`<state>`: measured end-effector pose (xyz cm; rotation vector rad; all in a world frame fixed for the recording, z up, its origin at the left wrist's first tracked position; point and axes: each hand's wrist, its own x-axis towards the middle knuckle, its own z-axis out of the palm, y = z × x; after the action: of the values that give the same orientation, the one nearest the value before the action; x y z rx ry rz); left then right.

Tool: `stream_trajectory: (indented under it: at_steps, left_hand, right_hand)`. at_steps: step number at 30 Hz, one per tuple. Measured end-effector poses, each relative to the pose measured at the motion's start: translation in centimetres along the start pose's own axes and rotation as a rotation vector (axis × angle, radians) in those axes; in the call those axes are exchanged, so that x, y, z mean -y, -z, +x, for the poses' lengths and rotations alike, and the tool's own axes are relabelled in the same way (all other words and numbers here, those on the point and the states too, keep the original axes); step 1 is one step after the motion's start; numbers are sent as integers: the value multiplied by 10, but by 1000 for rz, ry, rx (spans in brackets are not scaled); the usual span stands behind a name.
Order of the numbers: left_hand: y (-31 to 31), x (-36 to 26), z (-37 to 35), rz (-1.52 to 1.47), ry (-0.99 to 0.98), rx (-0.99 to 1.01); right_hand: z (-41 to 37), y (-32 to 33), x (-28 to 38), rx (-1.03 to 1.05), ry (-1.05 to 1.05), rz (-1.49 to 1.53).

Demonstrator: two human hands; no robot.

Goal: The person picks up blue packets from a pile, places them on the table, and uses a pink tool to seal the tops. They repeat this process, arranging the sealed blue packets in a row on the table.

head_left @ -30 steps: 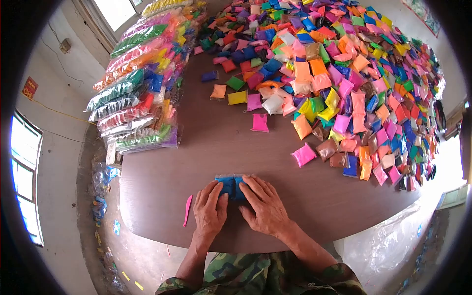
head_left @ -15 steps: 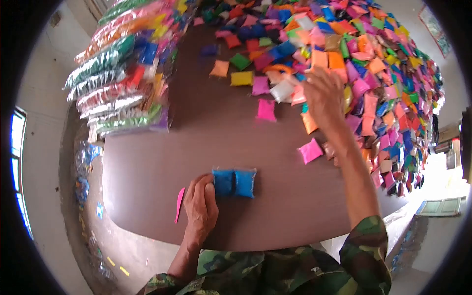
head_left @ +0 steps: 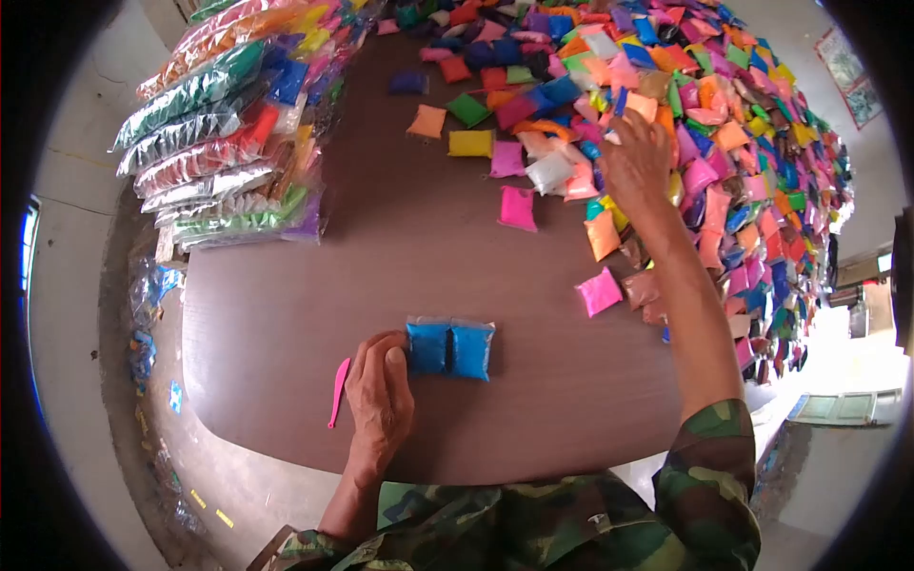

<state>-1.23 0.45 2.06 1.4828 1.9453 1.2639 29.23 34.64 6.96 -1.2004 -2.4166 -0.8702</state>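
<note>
Two joined blue packets [head_left: 470, 352] in clear plastic lie side by side on the brown table. At their left edge, my left hand [head_left: 379, 395] rests with fingers curled and thumb close in, closed on the rim of the nearer blue packet. A pink plastic knife [head_left: 339, 392] lies just left of that hand. My right hand [head_left: 636, 162] reaches into a large heap of small coloured packets [head_left: 709, 176]. Its fingers are partly spread over the packets, beside a light orange packet [head_left: 643, 107]; the fingertips are partly hidden.
Large clear bags of coloured packets [head_left: 205, 143] are stacked at the table's left back. Loose packets lie before the heap, among them a bright pink packet [head_left: 518, 207], a yellow packet [head_left: 471, 144] and a white packet [head_left: 549, 174]. The table's rounded edge [head_left: 276, 457] runs near my body.
My right hand has shifted slightly among the packets in the heap, and some orange packets near its fingers have changed place. My left hand stays at the blue packets. The view has shifted slightly.
</note>
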Motion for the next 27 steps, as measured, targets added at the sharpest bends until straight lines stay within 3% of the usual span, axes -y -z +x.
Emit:
stream_trajectory:
  at_steps: [2,6,9,10,13,15,18,21,24,27]
  left_hand:
    - [0,-1,1,9,-48,-16]
    - [1,3,1,21,-116,-36]
    - [2,0,1,19,-111,-38]
    - [2,-1,1,21,-105,-36]
    - [4,-3,-1,32,-92,-29]
    - [5,-4,-3,33,-82,-28]
    - [-1,7,-9,19,-297,-124]
    - [0,-10,-22,84,-477,-83]
    - [5,-61,-41,-284,-179,228]
    - [-19,-57,-65,-750,323,385]
  right_hand:
    - [-2,8,0,14,-25,71]
    - [-17,39,5,-203,-180,180]
    - [-37,77,24,-42,-664,744]
    - [-49,81,30,-94,-654,872]
    - [-81,123,60,124,-1002,1331]
    - [-108,135,82,157,-997,1507]
    - [-146,159,124,190,-1037,1699]
    - [-176,185,164,224,-1105,1799]
    - [-201,211,197,265,-1090,1908]
    - [-217,222,214,294,-1024,1974]
